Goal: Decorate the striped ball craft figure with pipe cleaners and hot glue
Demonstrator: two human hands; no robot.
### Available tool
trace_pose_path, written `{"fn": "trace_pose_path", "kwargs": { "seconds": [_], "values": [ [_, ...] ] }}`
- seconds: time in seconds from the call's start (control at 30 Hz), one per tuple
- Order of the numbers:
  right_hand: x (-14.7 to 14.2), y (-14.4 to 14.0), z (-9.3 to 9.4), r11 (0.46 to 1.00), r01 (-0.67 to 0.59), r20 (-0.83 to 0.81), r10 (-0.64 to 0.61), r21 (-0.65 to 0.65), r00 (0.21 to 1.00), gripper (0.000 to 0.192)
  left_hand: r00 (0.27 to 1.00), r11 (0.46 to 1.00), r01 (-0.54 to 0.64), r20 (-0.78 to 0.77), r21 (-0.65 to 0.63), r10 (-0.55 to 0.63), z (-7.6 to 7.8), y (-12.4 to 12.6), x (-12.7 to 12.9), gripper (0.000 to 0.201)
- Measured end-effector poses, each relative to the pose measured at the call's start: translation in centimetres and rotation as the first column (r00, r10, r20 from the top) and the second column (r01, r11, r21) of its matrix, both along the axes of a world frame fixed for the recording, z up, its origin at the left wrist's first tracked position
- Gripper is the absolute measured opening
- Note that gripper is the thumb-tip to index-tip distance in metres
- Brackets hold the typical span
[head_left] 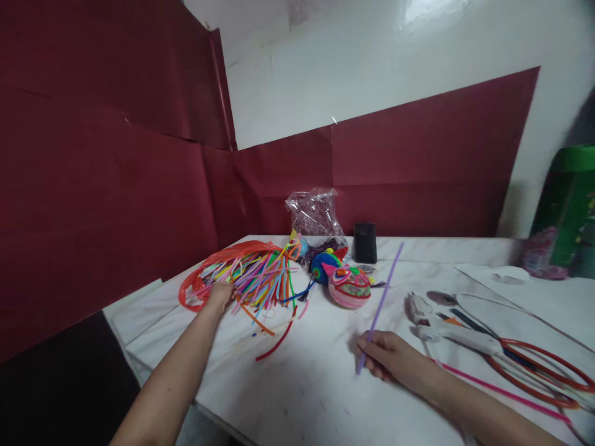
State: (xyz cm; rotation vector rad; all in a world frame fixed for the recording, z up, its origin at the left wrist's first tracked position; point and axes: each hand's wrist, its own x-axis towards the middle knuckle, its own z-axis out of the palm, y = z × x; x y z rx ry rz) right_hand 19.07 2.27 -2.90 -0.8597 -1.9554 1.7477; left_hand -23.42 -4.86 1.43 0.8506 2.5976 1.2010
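purple stem (386, 291): slim, straight, slanted | right grip (385, 355): pinching its lower part | left grip (222, 295): cannot tell

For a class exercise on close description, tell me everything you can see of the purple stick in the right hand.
The purple stick is a thin, single-coloured rod, seemingly a pipe cleaner, though its texture is too blurred to confirm. It looks straight and unbent. The right hand pinches it near its lower end, a short stub showing below the fingers. It slants up and rightward in the picture, its upper end free, over the white table.
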Motion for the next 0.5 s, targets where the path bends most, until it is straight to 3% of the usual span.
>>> {"fn": "trace_pose_path", "kwargs": {
  "seconds": [0.2, 0.5],
  "values": [
    [-0.1, 0.3, -0.5, 1.0, 0.014, 0.004, -0.014, 0.003, 1.0, 0.048, 0.951, 0.995, -0.043, 0.309, 0.087, 0.014, 0.4, 0.4, 0.5, 0.034],
    [-0.2, 0.5, -0.9, 1.0, 0.012, -0.005, -0.012, -0.008, 1.0, 0.047, 0.877, 0.975, -0.099, 0.48, 0.2, -0.009, 1.8, -0.5, 1.4, 0.034]
  ]
}}
